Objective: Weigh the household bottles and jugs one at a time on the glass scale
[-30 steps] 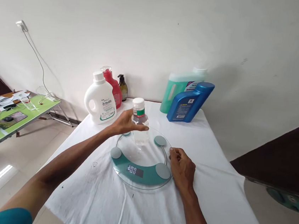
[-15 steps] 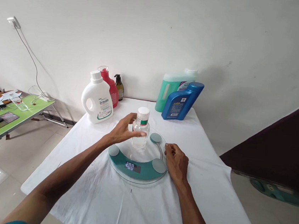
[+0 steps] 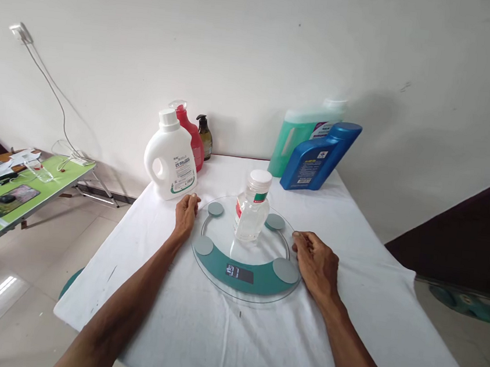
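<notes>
Glass scale (image 3: 241, 276) bears clear bottle (image 3: 252, 207) — left hand (image 3: 186, 212) and right hand (image 3: 316, 264), empty, flank it; avoid touching during reading.

A small clear bottle (image 3: 252, 206) with a white cap stands upright on the round glass scale (image 3: 247, 248). The left hand (image 3: 186, 213) rests on the white cloth (image 3: 220, 333) just beside the scale's left edge, and the right hand (image 3: 316, 265) rests at its right edge, both empty.
</notes>
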Demonstrator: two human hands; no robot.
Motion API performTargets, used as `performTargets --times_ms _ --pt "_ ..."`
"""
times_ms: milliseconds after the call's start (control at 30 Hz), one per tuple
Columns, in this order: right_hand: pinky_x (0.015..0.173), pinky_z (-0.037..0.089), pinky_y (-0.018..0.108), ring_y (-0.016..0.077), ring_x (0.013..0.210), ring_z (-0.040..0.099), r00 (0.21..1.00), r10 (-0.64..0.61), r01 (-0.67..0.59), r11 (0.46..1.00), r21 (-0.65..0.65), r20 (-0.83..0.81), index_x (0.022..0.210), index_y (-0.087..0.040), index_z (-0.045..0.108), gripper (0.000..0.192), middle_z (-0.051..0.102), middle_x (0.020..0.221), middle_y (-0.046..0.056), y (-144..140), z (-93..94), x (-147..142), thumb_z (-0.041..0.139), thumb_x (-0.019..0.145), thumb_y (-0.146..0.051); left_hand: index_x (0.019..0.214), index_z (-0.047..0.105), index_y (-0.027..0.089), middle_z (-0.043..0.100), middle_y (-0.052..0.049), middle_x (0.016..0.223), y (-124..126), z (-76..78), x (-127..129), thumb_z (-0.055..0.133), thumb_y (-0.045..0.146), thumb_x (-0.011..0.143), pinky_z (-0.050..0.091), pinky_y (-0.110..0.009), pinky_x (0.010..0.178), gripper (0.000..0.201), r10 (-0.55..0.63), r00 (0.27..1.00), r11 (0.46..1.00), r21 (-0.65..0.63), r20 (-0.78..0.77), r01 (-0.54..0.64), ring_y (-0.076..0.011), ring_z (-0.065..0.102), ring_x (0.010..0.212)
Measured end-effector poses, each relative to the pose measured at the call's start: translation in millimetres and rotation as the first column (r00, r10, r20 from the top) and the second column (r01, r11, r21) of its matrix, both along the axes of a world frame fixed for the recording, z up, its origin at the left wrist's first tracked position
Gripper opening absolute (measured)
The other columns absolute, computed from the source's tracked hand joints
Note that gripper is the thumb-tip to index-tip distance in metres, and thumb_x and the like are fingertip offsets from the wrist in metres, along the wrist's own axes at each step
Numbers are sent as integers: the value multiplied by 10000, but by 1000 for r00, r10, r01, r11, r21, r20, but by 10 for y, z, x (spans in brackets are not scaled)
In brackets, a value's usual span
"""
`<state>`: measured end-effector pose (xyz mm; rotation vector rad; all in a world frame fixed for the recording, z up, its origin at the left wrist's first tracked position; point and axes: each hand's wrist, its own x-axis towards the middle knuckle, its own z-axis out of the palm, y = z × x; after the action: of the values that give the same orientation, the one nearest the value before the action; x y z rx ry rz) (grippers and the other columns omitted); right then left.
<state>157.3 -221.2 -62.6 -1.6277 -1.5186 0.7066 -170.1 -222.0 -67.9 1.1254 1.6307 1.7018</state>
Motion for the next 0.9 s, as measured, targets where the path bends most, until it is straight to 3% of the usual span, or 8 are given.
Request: performTargets --times_ms 100,300,600,900 --pt "725 471 383 264 677 664 1000 0 0 1000 -8 4 816 -269 637 400 742 722 70 -7 1 3 474 853 -632 807 648 207 550 -5 673 18 -41 15 543 602 1025 428 -313 636 464 28 994 999 -18 -107 -30 -170 511 637" --pt "723 485 391 275 674 681 1000 11 -11 1000 0 1 812 -270 650 410 755 715 77 0 -21 18 477 851 -640 843 656 208 615 -24 718 19 -55 -6 500 587 1045 444 -316 660 457 33 986 997 -58 -162 -43 -185 552 672" --pt "716 477 377 264 662 667 1000 6 -6 1000 17 28 819 -273 633 403 748 717 73 13 -37 6 453 861 -632 853 645 210 677 -40 819 -12 15 8 501 539 1030 462 -323 709 400 35 979 994 -91 -200 -54 -188 580 724" --pt "703 473 380 258 650 662 1000 12 -13 999 45 20 797 -276 623 366 751 698 72 9 -31 10 464 877 -596 833 624 211 624 -12 786 -18 26 19 570 491 1006 436 -310 692 333 38 983 995 -85 -178 -54 -179 549 724"
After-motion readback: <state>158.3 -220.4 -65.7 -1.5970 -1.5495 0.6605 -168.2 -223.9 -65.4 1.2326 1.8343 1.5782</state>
